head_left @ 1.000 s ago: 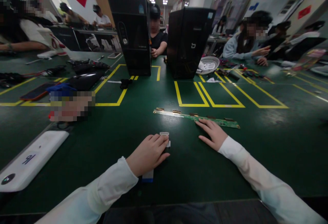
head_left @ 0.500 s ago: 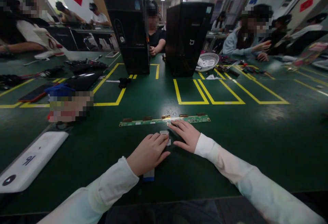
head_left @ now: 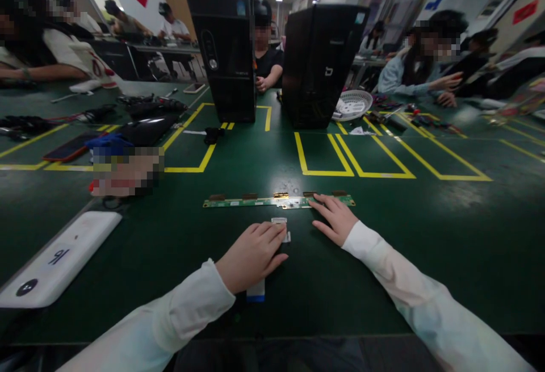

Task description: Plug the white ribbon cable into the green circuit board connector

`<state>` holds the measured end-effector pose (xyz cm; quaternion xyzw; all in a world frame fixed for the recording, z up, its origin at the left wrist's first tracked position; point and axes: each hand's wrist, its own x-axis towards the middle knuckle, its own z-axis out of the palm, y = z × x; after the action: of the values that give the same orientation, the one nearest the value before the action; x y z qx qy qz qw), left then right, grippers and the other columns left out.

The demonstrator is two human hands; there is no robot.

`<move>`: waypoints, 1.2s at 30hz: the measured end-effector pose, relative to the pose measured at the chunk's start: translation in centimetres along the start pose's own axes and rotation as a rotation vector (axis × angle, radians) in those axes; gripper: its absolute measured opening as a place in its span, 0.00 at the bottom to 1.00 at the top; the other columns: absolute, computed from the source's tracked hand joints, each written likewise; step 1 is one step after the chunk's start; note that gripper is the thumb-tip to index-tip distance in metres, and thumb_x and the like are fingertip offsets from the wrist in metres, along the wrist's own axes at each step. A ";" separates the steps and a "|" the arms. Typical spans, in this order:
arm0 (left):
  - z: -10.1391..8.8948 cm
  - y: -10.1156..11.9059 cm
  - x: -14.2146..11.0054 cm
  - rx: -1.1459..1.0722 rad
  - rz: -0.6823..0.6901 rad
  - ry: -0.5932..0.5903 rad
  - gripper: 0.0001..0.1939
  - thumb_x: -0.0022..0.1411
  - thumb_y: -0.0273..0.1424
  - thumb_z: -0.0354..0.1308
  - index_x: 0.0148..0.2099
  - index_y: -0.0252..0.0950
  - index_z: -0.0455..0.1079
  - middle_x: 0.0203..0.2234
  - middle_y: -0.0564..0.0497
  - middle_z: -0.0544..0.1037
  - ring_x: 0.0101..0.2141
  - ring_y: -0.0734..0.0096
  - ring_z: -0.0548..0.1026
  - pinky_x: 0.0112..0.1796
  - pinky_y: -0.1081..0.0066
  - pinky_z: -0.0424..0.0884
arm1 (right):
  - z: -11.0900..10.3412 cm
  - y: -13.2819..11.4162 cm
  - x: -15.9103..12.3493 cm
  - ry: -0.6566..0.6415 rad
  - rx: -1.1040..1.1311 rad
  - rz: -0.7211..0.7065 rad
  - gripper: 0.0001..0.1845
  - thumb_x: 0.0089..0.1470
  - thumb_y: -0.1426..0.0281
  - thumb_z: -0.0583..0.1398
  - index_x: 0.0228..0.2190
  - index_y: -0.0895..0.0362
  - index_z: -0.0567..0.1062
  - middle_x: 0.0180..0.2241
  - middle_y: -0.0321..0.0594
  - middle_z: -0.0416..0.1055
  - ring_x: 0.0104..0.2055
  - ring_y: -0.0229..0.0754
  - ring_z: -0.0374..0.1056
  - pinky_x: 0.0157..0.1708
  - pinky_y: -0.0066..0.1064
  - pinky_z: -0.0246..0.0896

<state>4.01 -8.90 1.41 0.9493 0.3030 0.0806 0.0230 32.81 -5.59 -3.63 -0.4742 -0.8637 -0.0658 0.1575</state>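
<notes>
A long narrow green circuit board strip [head_left: 255,201] with gold connectors lies crosswise on the green table mat [head_left: 383,235]. My right hand [head_left: 336,218] rests flat with fingers spread, fingertips touching the strip's right part. My left hand [head_left: 251,254] lies palm down on a white flat ribbon cable [head_left: 256,291]; its blue end pokes out under my wrist and its connector end [head_left: 281,225] shows at my fingertips, just short of the strip.
Two black computer towers [head_left: 225,48] [head_left: 321,59] stand upright at the table's far side among yellow tape outlines. A white device [head_left: 55,261] lies at the left, a white basket [head_left: 352,104] at the back right. Other people sit around neighbouring tables.
My right hand slid the green strip leftward until it lay centred in front of me, then shifted back toward the strip's right part. My left hand stayed on the ribbon cable.
</notes>
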 end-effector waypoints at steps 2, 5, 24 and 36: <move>0.1 0.1 0.0 -0.005 0.006 0.011 0.24 0.69 0.40 0.48 0.61 0.32 0.61 0.57 0.41 0.70 0.55 0.59 0.69 0.50 0.60 0.66 | 0.2 -0.7 0.2 0.002 0.013 -0.017 0.30 0.62 0.55 0.49 0.58 0.60 0.67 0.58 0.54 0.62 0.58 0.55 0.58 0.55 0.50 0.58; 0.4 0.3 0.1 -0.011 0.009 0.015 0.25 0.68 0.39 0.50 0.61 0.31 0.61 0.59 0.41 0.69 0.56 0.58 0.67 0.52 0.59 0.66 | 0.2 -2.3 0.6 -0.019 0.049 -0.080 0.32 0.63 0.55 0.49 0.61 0.61 0.62 0.60 0.55 0.58 0.60 0.54 0.55 0.57 0.50 0.56; 1.5 1.1 0.6 -0.042 -0.056 0.041 0.27 0.69 0.42 0.47 0.63 0.31 0.59 0.59 0.41 0.68 0.59 0.59 0.64 0.58 0.60 0.60 | -0.3 -4.0 1.0 -0.005 0.124 -0.087 0.29 0.62 0.58 0.51 0.58 0.62 0.65 0.54 0.56 0.63 0.56 0.54 0.57 0.54 0.51 0.59; 1.6 1.5 0.6 -0.011 -0.112 0.047 0.27 0.70 0.43 0.43 0.63 0.32 0.60 0.59 0.43 0.68 0.57 0.58 0.65 0.55 0.57 0.62 | -0.3 -4.1 0.9 -0.010 0.090 -0.080 0.28 0.62 0.58 0.52 0.57 0.59 0.67 0.55 0.55 0.62 0.56 0.55 0.57 0.54 0.51 0.59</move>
<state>5.61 -9.83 0.09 0.9286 0.3555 0.1030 0.0255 28.97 -7.16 -2.88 -0.4321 -0.8849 -0.0308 0.1713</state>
